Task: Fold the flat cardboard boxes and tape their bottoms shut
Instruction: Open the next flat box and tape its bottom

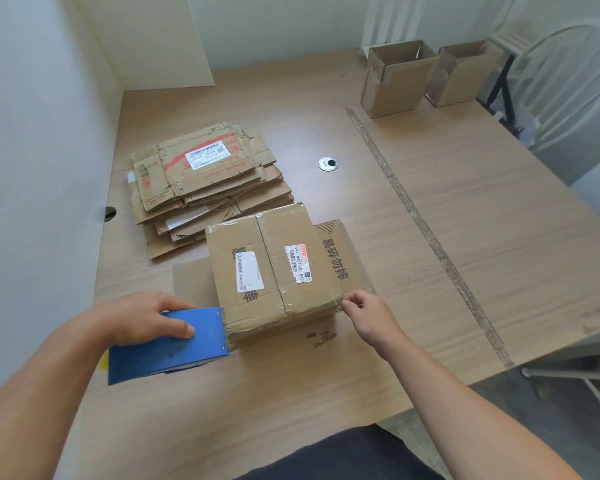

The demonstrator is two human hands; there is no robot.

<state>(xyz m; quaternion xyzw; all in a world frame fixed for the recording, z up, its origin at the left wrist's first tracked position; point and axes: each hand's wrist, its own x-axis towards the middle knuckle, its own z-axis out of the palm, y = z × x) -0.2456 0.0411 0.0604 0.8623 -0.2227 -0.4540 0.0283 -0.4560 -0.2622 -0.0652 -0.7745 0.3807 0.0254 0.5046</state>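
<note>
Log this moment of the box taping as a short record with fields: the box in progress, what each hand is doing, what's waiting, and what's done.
in progress: cardboard box, flaps shut and facing up, on the table
left hand: grips the blue tape dispenser, set against the cardboard box's near left corner
right hand: pinches the cardboard box's near right corner
waiting: stack of flat boxes, behind it to the left
done: two upright boxes, tops open, far right

Your left hand point(146, 317) and right hand point(368, 315) lead back to bare forearms; a dark garment point(343, 455) covers you at the bottom middle of the frame
</note>
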